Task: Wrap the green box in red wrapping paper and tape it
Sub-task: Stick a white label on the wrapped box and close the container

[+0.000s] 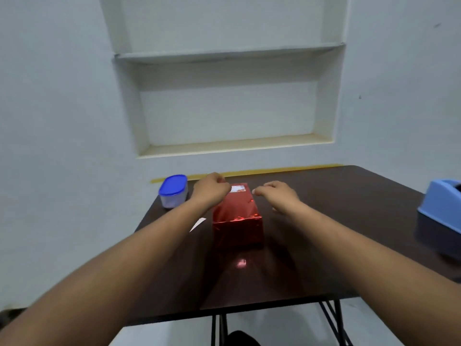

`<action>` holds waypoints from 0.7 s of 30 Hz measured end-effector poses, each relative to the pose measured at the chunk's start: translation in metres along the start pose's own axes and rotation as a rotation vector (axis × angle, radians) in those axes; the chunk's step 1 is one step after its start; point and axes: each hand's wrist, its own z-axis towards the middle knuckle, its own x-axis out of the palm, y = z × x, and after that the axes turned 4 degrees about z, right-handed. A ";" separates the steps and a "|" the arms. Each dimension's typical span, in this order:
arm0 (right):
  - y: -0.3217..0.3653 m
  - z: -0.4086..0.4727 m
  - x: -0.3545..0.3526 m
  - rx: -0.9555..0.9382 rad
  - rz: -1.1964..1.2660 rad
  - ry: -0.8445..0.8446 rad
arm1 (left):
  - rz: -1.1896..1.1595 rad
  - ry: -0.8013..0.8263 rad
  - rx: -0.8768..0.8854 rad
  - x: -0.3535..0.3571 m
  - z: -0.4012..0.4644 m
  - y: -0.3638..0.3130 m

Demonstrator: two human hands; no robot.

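Neither hand plainly grips anything: the left hand point(212, 189) hovers with its fingers curled at the far left corner of the wrapped box point(237, 216), and whether its fingertips pinch the paper or tape there cannot be told, while the right hand point(277, 196) hangs just right of the box's far end with its fingers loosely bent and holding nothing. Shiny red wrapping paper covers the whole box, which stands on the dark brown table point(336, 233) near its middle, long side running from near to far; a pale label-like patch point(238, 188) shows on the top at the far end, between the two hands. A small white scrap point(198, 224) lies on the table just left of the box. Farther left, at the table's far left corner, sits a clear plastic container with a blue lid point(173, 191). At the right edge of the table stands a blue tape dispenser point(441, 208), well apart from the box. Behind the table, a recessed wall shelf point(229, 54) is set into the pale wall.
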 end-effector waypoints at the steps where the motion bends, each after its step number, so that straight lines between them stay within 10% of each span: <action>1: -0.004 0.002 0.011 0.025 0.012 0.032 | 0.008 0.034 -0.030 0.000 -0.002 0.010; 6: -0.027 0.017 0.052 0.165 0.090 0.202 | -0.305 0.132 -0.107 0.030 -0.013 0.041; 21: -0.017 0.101 -0.006 0.116 0.093 -0.006 | -0.554 0.146 -0.182 0.102 0.075 -0.018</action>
